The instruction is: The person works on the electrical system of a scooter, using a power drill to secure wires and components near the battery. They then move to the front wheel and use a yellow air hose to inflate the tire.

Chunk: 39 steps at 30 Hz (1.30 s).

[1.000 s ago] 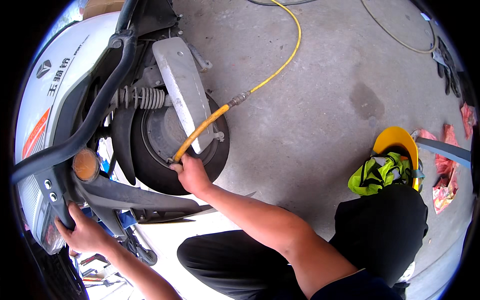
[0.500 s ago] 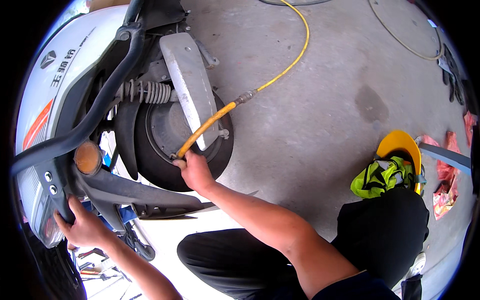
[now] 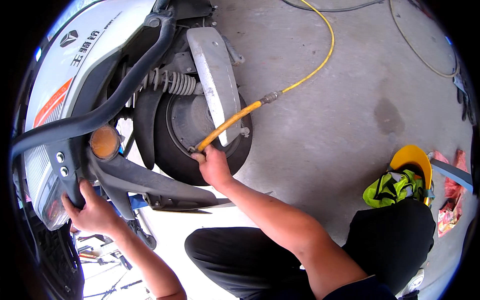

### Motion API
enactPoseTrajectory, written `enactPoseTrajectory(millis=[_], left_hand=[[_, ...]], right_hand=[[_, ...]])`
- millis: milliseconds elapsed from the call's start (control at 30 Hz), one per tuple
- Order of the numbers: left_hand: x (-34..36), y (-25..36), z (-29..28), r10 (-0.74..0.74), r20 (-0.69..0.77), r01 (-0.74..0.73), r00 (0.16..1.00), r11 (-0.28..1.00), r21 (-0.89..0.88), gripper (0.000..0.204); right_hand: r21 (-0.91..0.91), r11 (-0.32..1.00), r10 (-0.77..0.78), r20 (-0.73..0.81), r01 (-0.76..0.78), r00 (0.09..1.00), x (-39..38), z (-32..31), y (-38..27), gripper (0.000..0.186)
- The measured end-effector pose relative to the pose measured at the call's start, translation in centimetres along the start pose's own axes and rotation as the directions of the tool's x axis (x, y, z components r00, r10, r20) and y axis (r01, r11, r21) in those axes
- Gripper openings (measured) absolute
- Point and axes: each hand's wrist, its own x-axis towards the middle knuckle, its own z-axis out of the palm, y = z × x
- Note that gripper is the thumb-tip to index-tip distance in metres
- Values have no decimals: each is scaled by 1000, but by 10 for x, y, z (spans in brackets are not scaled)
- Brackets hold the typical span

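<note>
My right hand (image 3: pixel 215 167) is closed around the end of a thick yellow air hose (image 3: pixel 232 123), right at the rim of a scooter's rear wheel (image 3: pixel 246 145). The hose tip and the valve are mostly hidden by my fingers. A metal coupling (image 3: pixel 271 97) joins this hose to a thinner yellow line (image 3: pixel 324 62). At the lower left, my left hand (image 3: pixel 97 212) grips the lower end of a black bracket (image 3: pixel 73 184) beside the clear tail light (image 3: pixel 51 207). The scooter's white body panel (image 3: pixel 102 32) fills the upper left.
A black tube rail (image 3: pixel 125 92), an orange round reflector (image 3: pixel 105 142) and a coil spring (image 3: pixel 175 82) surround the wheel. At right, a yellow hard hat (image 3: pixel 412 155) holds a lime-green vest (image 3: pixel 392 190). Red crumpled wrappers (image 3: pixel 452 192) and a grey cable (image 3: pixel 415 57) lie on the concrete floor (image 3: pixel 310 150).
The view has shifted, so the scooter, hose and hard hat sit farther right in the picture. Both hands keep their holds on the hose and bracket.
</note>
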Motion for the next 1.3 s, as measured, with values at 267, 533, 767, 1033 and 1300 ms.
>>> enactPoseTrajectory(millis=[267, 533, 767, 1033, 1300], left_hand=[[0, -1, 0, -20, 13, 20, 1000, 1000, -11, 52], [3, -6, 2, 25, -37, -22, 999, 996, 92, 56], [4, -8, 3, 49, -31, -45, 998, 993, 105, 59], [4, -1, -3, -22, 14, 20, 1000, 997, 80, 62], [6, 3, -6, -61, 77, 59, 995, 998, 30, 66]], right_hand=[[-15, 999, -31, -16, 31, 999, -1, 0, 4, 21], [26, 999, -32, -10, 33, 999, -1, 0, 3, 20], [-1, 999, -36, -14, 36, 999, 0, 3, 7, 22], [9, 997, -74, -33, 74, 997, -1, 2, 5, 22], [18, 999, -32, -4, 32, 999, -1, 0, -2, 23]])
